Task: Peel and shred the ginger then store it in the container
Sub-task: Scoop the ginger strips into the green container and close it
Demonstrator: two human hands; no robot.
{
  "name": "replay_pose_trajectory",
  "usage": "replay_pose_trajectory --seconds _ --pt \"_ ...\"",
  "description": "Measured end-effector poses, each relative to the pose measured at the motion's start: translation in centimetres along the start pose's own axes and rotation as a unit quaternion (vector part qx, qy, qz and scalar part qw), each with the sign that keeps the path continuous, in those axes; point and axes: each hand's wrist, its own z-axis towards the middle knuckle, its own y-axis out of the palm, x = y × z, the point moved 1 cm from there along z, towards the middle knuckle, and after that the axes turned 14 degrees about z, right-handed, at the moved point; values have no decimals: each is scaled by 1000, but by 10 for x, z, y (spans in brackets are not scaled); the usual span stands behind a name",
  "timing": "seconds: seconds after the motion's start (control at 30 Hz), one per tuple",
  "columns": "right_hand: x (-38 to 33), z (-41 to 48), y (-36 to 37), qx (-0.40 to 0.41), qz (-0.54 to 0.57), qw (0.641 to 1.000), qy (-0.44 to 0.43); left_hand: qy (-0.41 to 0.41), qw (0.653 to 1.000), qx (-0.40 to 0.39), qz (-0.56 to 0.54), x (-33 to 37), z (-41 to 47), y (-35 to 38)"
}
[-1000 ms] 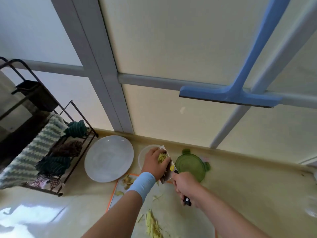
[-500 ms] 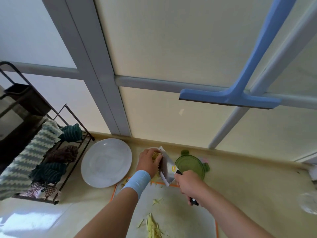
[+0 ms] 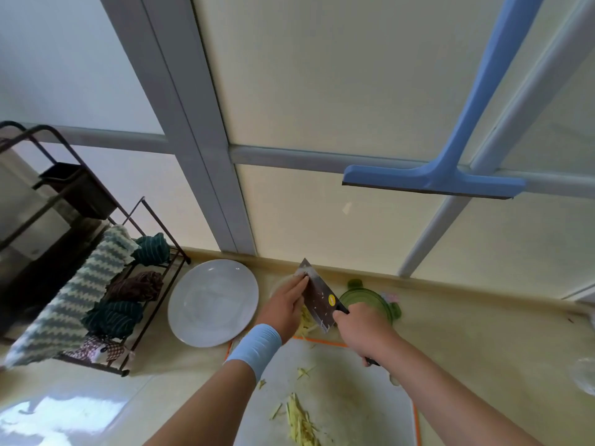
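My right hand (image 3: pixel 362 329) grips the black handle of a cleaver (image 3: pixel 317 299), whose blade is tilted up on edge. My left hand (image 3: pixel 288 304), with a light blue wristband, lies flat against the blade's left face with straight fingers. Yellow ginger shreds (image 3: pixel 306 323) hang under the blade, above a container almost hidden behind my left hand. More shredded ginger (image 3: pixel 301 423) lies on the white cutting board (image 3: pixel 347 391) with an orange rim. A green round lid (image 3: pixel 370 300) lies just right of the cleaver.
A white plate (image 3: pixel 212 302) sits left of my hands. Further left stands a dark wire rack (image 3: pixel 106 304) holding folded cloths. A blue squeegee (image 3: pixel 434 181) hangs on the window behind the counter. A clear plastic object (image 3: pixel 584 375) shows at the right edge.
The cleaver blade tipped up steeply over the container. My left hand went from cupping shreds on the blade to lying flat along it, and the shreds slid down off the blade.
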Motion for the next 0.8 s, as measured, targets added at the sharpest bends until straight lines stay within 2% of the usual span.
replay_pose_trajectory --seconds 0.13,0.2,0.3,0.37,0.47,0.6,0.7,0.77,0.8 --pt "3 -2 1 8 -18 1000 -10 7 995 -39 94 -11 -5 7" --pt "5 -3 2 11 -7 1000 8 7 993 -27 117 -15 -8 2" --pt "3 -3 5 23 10 999 29 77 990 28 118 -13 -12 -3" --pt "1 -2 7 21 -13 1000 15 120 982 2 147 -11 -18 1" --pt "3 -3 8 26 -4 1000 10 70 982 -41 169 -23 -23 3" --pt "16 -7 5 42 12 999 8 13 992 27 120 -29 -38 -4" --pt "30 -20 4 56 24 998 -19 -76 989 102 76 -23 -60 -8" --pt "44 -32 5 72 22 996 -40 -128 985 100 56 -19 -77 -3" --pt "51 -37 6 80 18 995 -47 -128 985 93 74 -17 -84 1"
